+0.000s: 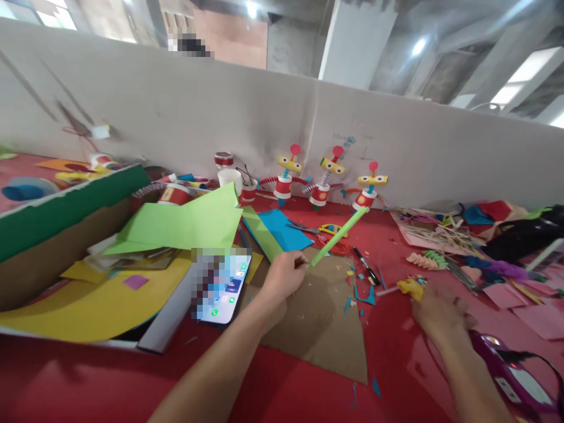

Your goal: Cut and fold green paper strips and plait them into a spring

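Note:
My left hand (285, 275) is closed in a pinch on the lower end of a long green paper strip (339, 237), which slants up to the right above a brown cardboard sheet (317, 320). My right hand (440, 310) is blurred by motion; it reaches toward a small yellow paper piece (410, 287) on the red table (286, 388) and touches it, but its fingers are smeared. A phone (222, 286) with a lit screen lies just left of my left hand.
Three paper-cup robot figures (324, 176) stand at the white back wall. Green (185, 223), yellow (88, 305) and blue (282, 229) paper sheets pile at left over a cardboard box. A black pen (366, 267), scissors (328, 230), paper scraps and pink sheets (506, 294) lie at right.

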`<action>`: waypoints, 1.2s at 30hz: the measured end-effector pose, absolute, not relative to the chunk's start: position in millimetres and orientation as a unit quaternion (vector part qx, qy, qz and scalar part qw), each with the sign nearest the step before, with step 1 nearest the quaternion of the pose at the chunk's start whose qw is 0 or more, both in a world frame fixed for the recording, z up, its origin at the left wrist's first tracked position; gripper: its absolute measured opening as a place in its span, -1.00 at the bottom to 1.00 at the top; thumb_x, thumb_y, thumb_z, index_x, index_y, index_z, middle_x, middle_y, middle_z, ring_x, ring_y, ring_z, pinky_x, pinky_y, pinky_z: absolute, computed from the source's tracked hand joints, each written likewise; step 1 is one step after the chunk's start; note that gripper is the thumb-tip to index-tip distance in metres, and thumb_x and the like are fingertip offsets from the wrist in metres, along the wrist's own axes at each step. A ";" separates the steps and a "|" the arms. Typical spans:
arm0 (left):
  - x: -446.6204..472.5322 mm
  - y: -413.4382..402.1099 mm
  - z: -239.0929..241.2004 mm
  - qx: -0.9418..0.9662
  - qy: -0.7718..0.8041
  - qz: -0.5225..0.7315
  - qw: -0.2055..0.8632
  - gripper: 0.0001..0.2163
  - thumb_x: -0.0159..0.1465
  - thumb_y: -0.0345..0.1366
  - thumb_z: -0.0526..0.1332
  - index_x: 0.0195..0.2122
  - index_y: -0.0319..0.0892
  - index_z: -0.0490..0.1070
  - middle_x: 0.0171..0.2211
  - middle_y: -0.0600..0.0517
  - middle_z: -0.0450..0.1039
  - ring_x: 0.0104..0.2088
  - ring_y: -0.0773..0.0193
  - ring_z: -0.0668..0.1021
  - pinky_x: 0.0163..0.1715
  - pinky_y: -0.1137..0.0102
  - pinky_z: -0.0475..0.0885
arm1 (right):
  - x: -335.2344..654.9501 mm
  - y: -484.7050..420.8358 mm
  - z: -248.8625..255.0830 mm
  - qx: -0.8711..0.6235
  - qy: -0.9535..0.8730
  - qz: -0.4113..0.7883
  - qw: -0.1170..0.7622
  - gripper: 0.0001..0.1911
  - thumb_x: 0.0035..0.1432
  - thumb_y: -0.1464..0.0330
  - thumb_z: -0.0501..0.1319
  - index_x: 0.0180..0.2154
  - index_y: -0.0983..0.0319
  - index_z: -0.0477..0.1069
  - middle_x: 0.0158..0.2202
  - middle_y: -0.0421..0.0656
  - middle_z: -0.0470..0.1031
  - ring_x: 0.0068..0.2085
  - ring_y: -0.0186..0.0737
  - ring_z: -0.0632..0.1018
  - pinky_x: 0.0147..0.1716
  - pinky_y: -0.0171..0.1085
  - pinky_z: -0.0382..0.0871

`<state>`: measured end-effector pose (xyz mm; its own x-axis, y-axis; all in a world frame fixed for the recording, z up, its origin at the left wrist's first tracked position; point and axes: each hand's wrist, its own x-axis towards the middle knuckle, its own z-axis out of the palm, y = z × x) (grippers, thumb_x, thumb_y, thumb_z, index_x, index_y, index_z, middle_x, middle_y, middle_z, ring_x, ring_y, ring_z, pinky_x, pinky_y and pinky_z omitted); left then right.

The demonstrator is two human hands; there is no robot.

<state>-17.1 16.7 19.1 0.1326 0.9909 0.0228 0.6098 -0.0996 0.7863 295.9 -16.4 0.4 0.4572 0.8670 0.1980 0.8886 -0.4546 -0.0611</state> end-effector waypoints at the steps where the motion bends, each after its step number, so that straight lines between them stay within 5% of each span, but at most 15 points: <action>1: -14.3 15.9 19.8 0.673 0.567 0.328 0.344 -0.89 0.10 -0.35 0.11 -0.44 -0.19 0.42 -0.47 0.06 0.45 -0.44 0.36 0.44 -0.44 0.49 0.27 | 281.4 -17.1 7.1 -0.824 -0.548 -0.044 0.135 -0.50 0.05 0.27 0.11 0.01 0.37 0.29 0.04 0.29 0.26 0.02 0.31 0.34 -0.15 0.14 0.25; 4: -5.2 11.1 22.7 0.668 0.506 0.356 0.413 -0.89 0.11 -0.34 0.11 -0.47 -0.21 0.39 -0.53 0.09 0.39 -0.49 0.39 0.39 -0.49 0.50 0.25 | 224.3 -17.6 26.0 -0.650 -0.618 0.293 0.332 -0.47 0.01 0.14 0.18 0.02 0.20 0.31 0.01 0.02 0.38 -0.05 -0.03 0.43 -0.13 -0.12 0.32; 7: 0.9 6.5 23.4 0.681 0.467 0.346 0.446 -0.89 0.09 -0.36 0.11 -0.50 -0.24 0.38 -0.57 0.11 0.34 -0.52 0.41 0.35 -0.50 0.50 0.21 | 176.6 -11.6 26.7 -0.516 -0.538 0.534 0.398 -0.54 -0.13 0.13 0.32 -0.16 0.20 0.47 -0.24 -0.09 0.52 -0.24 -0.19 0.48 -0.24 -0.25 0.33; 12: 0.6 6.8 21.4 0.715 0.455 0.325 0.419 -0.88 0.09 -0.37 0.09 -0.49 -0.22 0.41 -0.55 0.09 0.38 -0.50 0.38 0.37 -0.47 0.48 0.20 | 168.7 1.3 3.0 -0.507 -0.443 0.559 0.485 -0.75 -0.20 0.21 0.38 -0.46 0.25 0.55 -0.51 -0.20 0.50 -0.45 -0.37 0.41 -0.39 -0.34 0.27; 28: -23.3 21.4 31.2 0.730 0.508 0.248 0.383 -0.89 0.07 -0.33 0.08 -0.52 -0.19 0.35 -0.55 0.11 0.36 -0.48 0.35 0.35 -0.46 0.47 0.19 | 264.1 18.2 34.1 -0.429 -0.134 0.419 0.789 -0.72 -0.41 0.37 0.47 -0.55 0.25 0.45 -0.62 -0.34 0.40 -0.58 -0.54 0.36 -0.61 -0.54 0.24; 31: -17.1 20.2 29.7 0.704 0.506 0.288 0.407 -0.90 0.07 -0.31 0.08 -0.51 -0.19 0.34 -0.55 0.11 0.35 -0.48 0.35 0.35 -0.44 0.47 0.21 | 247.1 14.1 30.9 -0.438 -0.162 0.423 0.776 -0.71 -0.27 0.18 0.41 -0.56 0.24 0.44 -0.64 -0.33 0.35 -0.60 -0.52 0.31 -0.67 -0.51 0.16; 36: -0.6 13.2 23.1 0.692 0.490 0.277 0.452 -0.90 0.05 -0.34 0.10 -0.53 -0.21 0.36 -0.57 0.10 0.34 -0.49 0.36 0.36 -0.46 0.47 0.21 | 188.1 -1.8 12.7 -0.468 -0.383 0.602 0.522 -0.68 -0.25 0.26 0.42 -0.35 0.19 0.52 -0.55 -0.28 0.44 -0.52 -0.42 0.38 -0.53 -0.40 0.21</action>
<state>-0.6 13.2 23.1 0.3670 0.9283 -0.0600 0.4283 -0.1114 0.8967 188.1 -1.8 12.7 -0.0176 0.9864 -0.1634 -0.2703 -0.1620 -0.9491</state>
